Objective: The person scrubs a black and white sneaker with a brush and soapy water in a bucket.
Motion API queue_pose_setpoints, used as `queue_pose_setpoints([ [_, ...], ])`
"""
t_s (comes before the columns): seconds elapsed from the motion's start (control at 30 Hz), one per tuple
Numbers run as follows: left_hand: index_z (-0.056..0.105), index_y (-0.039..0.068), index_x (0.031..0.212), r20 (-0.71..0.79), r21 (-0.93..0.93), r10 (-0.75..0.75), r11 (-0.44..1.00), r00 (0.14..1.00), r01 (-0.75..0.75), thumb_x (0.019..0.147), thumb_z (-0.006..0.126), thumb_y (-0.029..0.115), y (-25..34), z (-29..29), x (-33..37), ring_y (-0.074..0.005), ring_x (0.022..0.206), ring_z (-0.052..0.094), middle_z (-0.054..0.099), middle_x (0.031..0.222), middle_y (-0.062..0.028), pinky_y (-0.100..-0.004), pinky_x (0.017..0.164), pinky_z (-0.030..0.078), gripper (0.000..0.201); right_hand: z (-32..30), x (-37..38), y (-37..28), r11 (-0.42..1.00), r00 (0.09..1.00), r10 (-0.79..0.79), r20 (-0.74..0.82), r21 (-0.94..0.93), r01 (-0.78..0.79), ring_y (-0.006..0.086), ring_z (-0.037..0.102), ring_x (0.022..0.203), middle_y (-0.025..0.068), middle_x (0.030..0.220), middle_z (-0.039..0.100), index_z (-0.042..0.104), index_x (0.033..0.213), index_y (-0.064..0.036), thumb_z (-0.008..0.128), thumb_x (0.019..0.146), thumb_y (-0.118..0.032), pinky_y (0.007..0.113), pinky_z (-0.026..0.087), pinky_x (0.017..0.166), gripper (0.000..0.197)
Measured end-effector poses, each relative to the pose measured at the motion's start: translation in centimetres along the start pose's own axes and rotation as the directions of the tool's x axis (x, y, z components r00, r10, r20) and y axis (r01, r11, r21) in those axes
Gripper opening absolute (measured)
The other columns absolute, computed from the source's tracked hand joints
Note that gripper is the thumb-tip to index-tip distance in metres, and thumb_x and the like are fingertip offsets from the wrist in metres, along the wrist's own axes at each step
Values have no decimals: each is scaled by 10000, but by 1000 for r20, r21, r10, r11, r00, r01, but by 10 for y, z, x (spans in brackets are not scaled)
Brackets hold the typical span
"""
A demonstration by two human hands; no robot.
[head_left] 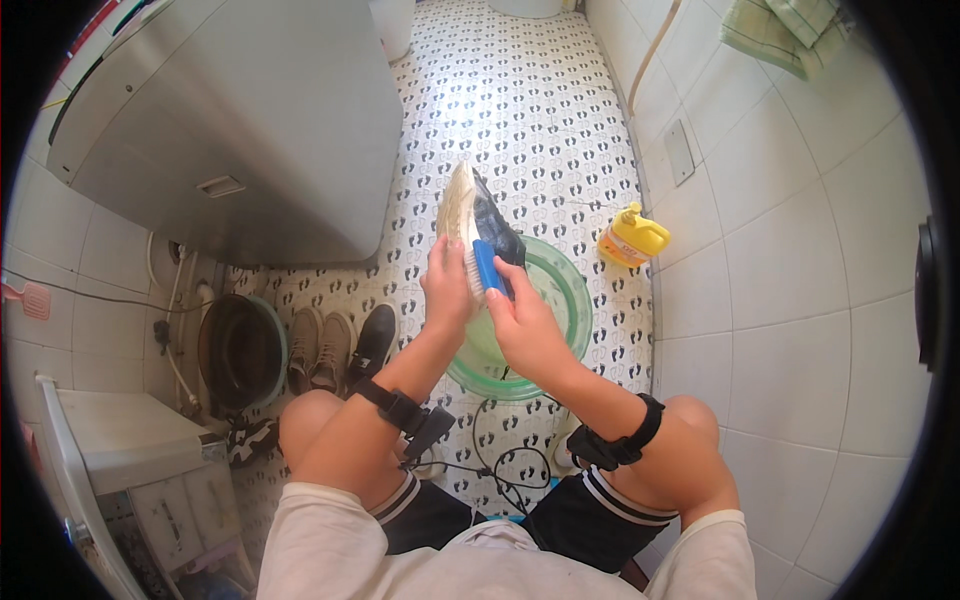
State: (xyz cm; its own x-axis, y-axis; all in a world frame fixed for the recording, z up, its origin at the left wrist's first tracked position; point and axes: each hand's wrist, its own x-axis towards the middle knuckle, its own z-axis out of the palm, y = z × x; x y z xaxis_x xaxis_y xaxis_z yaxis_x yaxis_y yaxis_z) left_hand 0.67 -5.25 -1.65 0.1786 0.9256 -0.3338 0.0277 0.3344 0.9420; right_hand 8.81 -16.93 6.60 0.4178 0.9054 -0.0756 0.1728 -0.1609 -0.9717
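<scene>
A dark shoe with a pale sole [459,205] is tilted on its side above a green basin [575,300], its toe pointing away from me. My left hand [447,280] grips the shoe near its heel end, along the sole. In my right hand [524,318] is a blue scrub brush [487,265], whose white bristles rest against the sole's edge. Both hands are closed. Part of the shoe's heel is hidden behind my hands and the brush.
Right of the basin stands a yellow jug [635,237]. On the left are a pair of brown shoes [334,350], a black shoe [376,338], a dark round tub [240,350] and a large grey appliance [240,130]. Black cables [515,470] lie between my legs.
</scene>
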Motion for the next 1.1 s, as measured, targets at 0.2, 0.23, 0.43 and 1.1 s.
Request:
queue_pose_setpoints([
  [0.2, 420, 59, 1497, 30, -41, 38, 998, 999, -37, 994, 539, 453, 11, 6, -14, -270, 1158, 576, 553, 1302, -176, -372, 1045, 433, 650, -11, 23, 2, 994, 1000, -12, -23, -112, 9, 399, 704, 804, 259, 865, 686, 456, 1410, -37, 535, 996, -226, 443, 533, 737, 462],
  [0.23, 420, 59, 1497, 30, -41, 39, 998, 999, -38, 994, 539, 453, 12, 6, -15, -270, 1158, 576, 553, 1302, -176, -372, 1045, 433, 650, -10, 21, 1, 994, 1000, -12, -24, -112, 10, 399, 704, 804, 259, 865, 686, 456, 1410, -37, 535, 996, -226, 443, 533, 737, 462],
  [0.43, 357, 54, 1497, 149, -322, -108, 935, 983, 152, 981, 592, 387, 31, -3, -12, -231, 1114, 590, 546, 1291, -150, -345, 941, 496, 658, -6, -7, -19, 995, 997, 25, 71, -94, -18, 424, 687, 742, 271, 816, 673, 467, 1403, -29, 537, 991, -211, 475, 526, 689, 456],
  [1.1, 508, 104, 1220, 125, -267, -222, 931, 967, 248, 1034, 496, 351, 14, 3, 0, -189, 905, 683, 655, 1046, -74, -350, 809, 566, 310, -20, 18, -11, 937, 997, -41, 71, -344, 63, 337, 660, 644, 224, 750, 647, 461, 1419, -30, 537, 1000, -187, 417, 494, 628, 455],
])
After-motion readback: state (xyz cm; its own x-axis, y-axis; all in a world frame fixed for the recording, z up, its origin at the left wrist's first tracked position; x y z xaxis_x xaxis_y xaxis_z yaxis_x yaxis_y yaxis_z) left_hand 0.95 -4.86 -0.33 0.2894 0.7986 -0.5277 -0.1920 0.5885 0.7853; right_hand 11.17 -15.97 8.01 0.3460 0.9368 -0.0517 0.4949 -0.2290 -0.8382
